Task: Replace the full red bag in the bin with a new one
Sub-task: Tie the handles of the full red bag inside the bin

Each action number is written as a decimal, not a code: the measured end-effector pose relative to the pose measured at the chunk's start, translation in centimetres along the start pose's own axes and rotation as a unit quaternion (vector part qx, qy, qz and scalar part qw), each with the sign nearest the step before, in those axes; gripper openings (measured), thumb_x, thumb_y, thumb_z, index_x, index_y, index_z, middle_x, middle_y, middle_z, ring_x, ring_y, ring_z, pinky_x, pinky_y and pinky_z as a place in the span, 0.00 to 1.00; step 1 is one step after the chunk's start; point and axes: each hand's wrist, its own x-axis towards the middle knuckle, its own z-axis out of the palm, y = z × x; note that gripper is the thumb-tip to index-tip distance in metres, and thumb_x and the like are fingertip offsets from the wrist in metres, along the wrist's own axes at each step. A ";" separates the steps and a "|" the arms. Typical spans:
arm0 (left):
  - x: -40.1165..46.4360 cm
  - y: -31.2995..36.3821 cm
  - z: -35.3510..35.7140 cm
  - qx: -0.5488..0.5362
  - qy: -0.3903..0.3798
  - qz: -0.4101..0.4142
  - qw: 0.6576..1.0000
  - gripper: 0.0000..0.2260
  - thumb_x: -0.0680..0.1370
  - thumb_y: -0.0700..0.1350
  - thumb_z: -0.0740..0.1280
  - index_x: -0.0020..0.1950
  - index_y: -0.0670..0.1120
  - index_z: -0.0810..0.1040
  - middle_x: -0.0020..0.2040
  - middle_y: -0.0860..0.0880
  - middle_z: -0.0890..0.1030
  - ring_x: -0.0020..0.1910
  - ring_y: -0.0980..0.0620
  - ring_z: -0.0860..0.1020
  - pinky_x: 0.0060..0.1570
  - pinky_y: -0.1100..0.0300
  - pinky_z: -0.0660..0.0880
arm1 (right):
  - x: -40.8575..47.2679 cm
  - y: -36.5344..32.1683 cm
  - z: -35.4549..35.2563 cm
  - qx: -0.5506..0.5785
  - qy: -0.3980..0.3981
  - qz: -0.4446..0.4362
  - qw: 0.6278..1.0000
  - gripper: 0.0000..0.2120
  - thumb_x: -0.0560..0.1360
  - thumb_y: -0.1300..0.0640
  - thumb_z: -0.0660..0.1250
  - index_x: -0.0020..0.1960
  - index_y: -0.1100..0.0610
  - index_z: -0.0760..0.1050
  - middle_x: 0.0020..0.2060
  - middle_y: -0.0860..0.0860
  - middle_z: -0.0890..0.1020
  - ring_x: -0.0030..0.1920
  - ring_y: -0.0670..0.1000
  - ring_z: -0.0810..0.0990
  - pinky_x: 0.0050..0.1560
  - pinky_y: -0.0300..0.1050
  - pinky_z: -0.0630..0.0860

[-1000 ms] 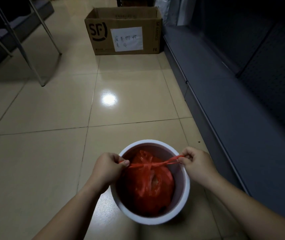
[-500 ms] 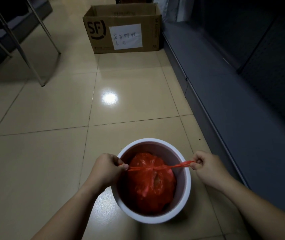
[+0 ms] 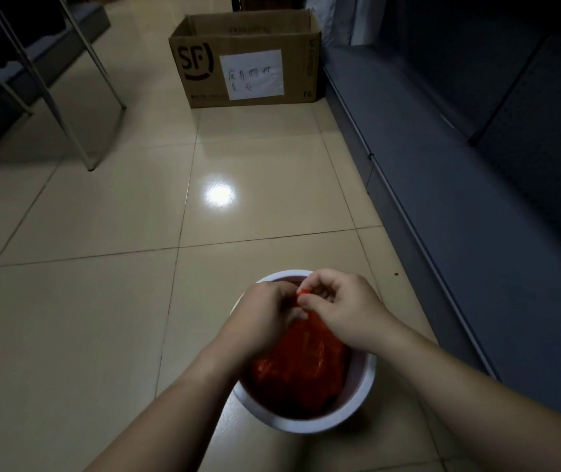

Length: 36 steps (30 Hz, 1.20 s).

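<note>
Both hands meet above the white bin point(image 3: 357, 408) — left hand point(image 3: 265, 315) and right hand point(image 3: 344, 306) pinch the red bag point(image 3: 301, 366) ends together; the bag sits directly beneath, inside the bin.

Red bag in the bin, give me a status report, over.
Left hand and right hand together over the bin, fingers pinching the bag's ends. Red bag sits inside, not lifted out. Nothing in the way; no new bag in view.
</note>
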 end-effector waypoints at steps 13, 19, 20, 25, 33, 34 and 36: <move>-1.0 -0.9 -0.4 -0.053 0.025 0.004 0.998 0.04 0.73 0.43 0.73 0.46 0.51 0.85 0.43 0.55 0.87 0.43 0.60 0.82 0.46 0.63 0.77 | 0.3 2.4 3.3 -0.170 -0.103 0.017 0.980 0.19 0.74 0.60 0.70 0.30 0.45 0.69 0.33 0.45 0.71 0.35 0.43 0.71 0.41 0.42 0.65; -3.0 -5.4 -2.4 0.048 -0.081 -0.033 0.995 0.47 0.60 0.48 0.80 0.76 0.55 0.64 0.67 0.60 0.69 0.66 0.60 0.67 0.65 0.63 0.64 | 0.6 3.0 3.5 -0.134 -0.027 0.037 0.990 0.16 0.77 0.51 0.71 0.35 0.59 0.79 0.34 0.51 0.81 0.35 0.47 0.80 0.41 0.49 0.75; -3.3 -6.3 -2.3 0.083 -0.105 -0.048 0.990 0.52 0.57 0.51 0.80 0.77 0.59 0.59 0.72 0.59 0.66 0.71 0.57 0.64 0.71 0.56 0.62 | 0.6 2.9 3.5 -0.130 -0.030 0.036 0.990 0.16 0.77 0.51 0.71 0.36 0.60 0.80 0.35 0.52 0.83 0.34 0.47 0.81 0.42 0.51 0.77; -3.8 -8.3 -1.7 0.109 -0.137 -0.052 0.983 0.58 0.56 0.58 0.79 0.77 0.65 0.46 0.81 0.54 0.54 0.80 0.51 0.53 0.74 0.41 0.60 | 0.5 2.2 3.3 -0.134 -0.037 0.029 0.990 0.15 0.77 0.51 0.70 0.39 0.61 0.82 0.37 0.55 0.85 0.39 0.51 0.82 0.46 0.54 0.78; -3.8 -7.8 -2.2 0.076 -0.130 -0.057 0.987 0.57 0.60 0.51 0.81 0.81 0.55 0.49 0.82 0.52 0.52 0.79 0.50 0.54 0.75 0.45 0.57 | 0.0 -0.7 1.5 -0.115 0.013 0.029 0.993 0.19 0.76 0.53 0.73 0.28 0.46 0.74 0.27 0.43 0.79 0.33 0.40 0.78 0.37 0.32 0.71; -3.6 -7.9 -2.2 0.070 -0.132 -0.068 0.986 0.57 0.59 0.51 0.81 0.81 0.54 0.50 0.82 0.52 0.52 0.79 0.50 0.54 0.75 0.44 0.57 | 0.0 -1.5 1.2 -0.112 0.019 0.031 0.993 0.20 0.76 0.53 0.73 0.27 0.44 0.73 0.27 0.42 0.78 0.32 0.38 0.78 0.35 0.28 0.69; -3.6 -7.7 -2.4 0.056 -0.143 -0.089 0.984 0.60 0.57 0.55 0.81 0.81 0.53 0.50 0.82 0.51 0.52 0.80 0.49 0.53 0.75 0.41 0.56 | 0.1 -3.4 0.2 -0.103 0.029 0.038 0.993 0.18 0.75 0.53 0.74 0.29 0.45 0.74 0.28 0.43 0.79 0.32 0.39 0.79 0.34 0.27 0.68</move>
